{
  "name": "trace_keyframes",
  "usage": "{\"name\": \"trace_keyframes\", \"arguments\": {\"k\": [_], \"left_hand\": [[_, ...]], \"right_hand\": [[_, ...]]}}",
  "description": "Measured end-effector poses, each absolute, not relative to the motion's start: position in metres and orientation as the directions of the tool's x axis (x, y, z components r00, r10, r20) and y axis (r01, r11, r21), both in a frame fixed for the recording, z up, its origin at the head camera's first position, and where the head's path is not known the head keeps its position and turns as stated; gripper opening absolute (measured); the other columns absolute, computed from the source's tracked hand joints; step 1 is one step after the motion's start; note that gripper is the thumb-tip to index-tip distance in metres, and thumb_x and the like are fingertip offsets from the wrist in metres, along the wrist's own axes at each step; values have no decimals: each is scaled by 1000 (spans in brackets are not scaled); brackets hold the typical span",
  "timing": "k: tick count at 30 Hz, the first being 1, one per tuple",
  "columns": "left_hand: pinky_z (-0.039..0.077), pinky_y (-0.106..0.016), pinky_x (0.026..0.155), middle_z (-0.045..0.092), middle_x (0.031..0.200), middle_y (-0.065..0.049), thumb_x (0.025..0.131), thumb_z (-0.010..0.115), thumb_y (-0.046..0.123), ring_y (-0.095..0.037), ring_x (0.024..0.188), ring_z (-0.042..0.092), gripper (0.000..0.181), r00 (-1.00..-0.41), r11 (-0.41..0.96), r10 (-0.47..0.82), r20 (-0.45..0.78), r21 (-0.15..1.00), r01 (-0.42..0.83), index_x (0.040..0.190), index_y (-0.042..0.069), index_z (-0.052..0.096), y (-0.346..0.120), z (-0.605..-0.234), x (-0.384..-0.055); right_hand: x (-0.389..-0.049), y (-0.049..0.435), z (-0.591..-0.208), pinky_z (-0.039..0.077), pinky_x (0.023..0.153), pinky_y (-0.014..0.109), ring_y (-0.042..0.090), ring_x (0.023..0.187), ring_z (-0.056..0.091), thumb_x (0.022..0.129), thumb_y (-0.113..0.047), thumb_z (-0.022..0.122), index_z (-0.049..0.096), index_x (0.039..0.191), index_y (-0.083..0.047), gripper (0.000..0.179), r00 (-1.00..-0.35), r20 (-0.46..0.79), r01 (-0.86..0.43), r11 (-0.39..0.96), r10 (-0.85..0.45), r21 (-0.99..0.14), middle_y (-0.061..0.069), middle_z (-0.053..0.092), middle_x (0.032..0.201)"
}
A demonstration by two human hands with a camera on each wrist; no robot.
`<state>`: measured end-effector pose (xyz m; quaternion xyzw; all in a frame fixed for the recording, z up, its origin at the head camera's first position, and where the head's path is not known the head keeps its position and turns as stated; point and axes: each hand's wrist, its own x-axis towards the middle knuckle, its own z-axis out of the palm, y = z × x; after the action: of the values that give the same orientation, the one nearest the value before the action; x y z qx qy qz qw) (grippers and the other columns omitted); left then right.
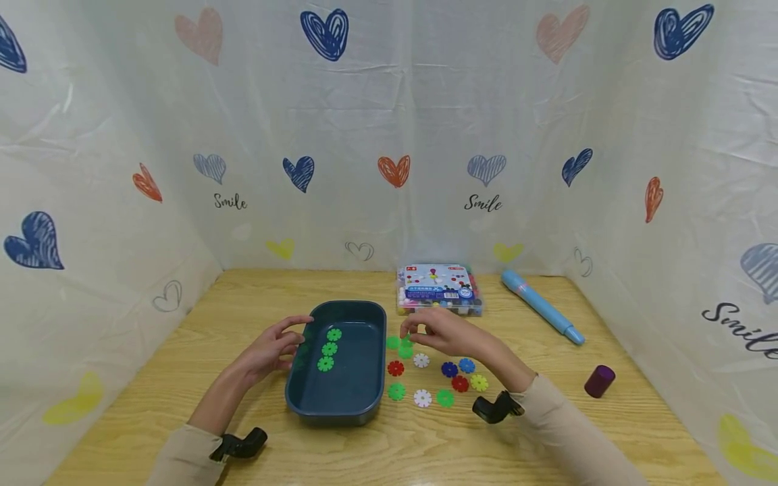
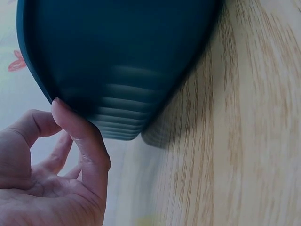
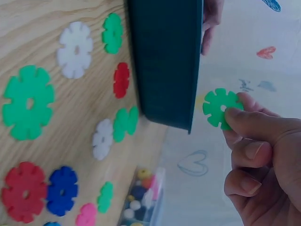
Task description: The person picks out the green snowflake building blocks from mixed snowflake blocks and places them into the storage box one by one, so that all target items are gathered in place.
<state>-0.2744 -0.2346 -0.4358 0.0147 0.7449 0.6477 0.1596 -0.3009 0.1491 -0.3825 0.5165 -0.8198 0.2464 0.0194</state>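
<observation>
A dark blue oblong tub point(image 1: 340, 405) stands in the middle of the table with three green notched discs point(image 1: 329, 349) in a row inside, toward its left wall. My left hand point(image 1: 276, 347) holds that left side, thumb and fingertips at the rim; in the left wrist view the thumb point(image 2: 82, 136) lies against the outer wall. To the right of the tub, my right hand point(image 1: 440, 331) pinches a green notched disc point(image 3: 217, 107) between thumb and finger, raised above the table. Below it lie loose discs, among them a red disc point(image 1: 396, 368) and a white disc point(image 1: 421, 360).
More discs lie nearer the front, including a yellow disc point(image 1: 479, 383) and a blue disc point(image 1: 449, 369). Behind stands a clear plastic box point(image 1: 440, 290) of coloured pieces. At the right are a light blue tube point(image 1: 541, 307) and a purple cylinder point(image 1: 600, 381).
</observation>
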Motion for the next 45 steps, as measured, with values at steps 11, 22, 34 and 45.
{"name": "trace_keyframes", "arguments": {"k": [11,22,34,45], "left_hand": [[57,-29,65,51,120,-11,101,50,16,-19,89,63,46,-949,166,230,-218,969,-182,146,19,41,-233,-437,-276],[55,-28,68,48,132,-16,101,50,19,-21,98,63,46,-951,188,224,-213,967,-172,146,20,41,-235,-437,-273],[54,-28,66,52,131,-16,102,49,20,-20,97,62,47,-946,196,236,-222,965,-177,148,21,38,-235,-432,-272],[52,-28,64,60,109,-4,102,47,16,-17,93,62,47,-942,207,250,-225,963,-175,148,19,36,-235,-432,-274]], "right_hand": [[-297,117,-356,46,67,17,8,71,52,99,-13,57,69,110,-12,16,-416,248,-892,340,-875,-298,3,68,103],[-301,76,-337,48,76,18,8,90,58,101,-16,55,68,112,-17,17,-419,119,-884,373,-900,-283,-2,66,104],[-315,32,-332,49,74,14,5,82,64,96,-15,63,72,114,-13,20,-428,70,-875,394,-901,-281,0,71,97],[-323,-5,-341,48,69,12,1,74,64,96,-15,63,71,112,-12,19,-385,-28,-865,371,-922,-337,2,74,96]]}}
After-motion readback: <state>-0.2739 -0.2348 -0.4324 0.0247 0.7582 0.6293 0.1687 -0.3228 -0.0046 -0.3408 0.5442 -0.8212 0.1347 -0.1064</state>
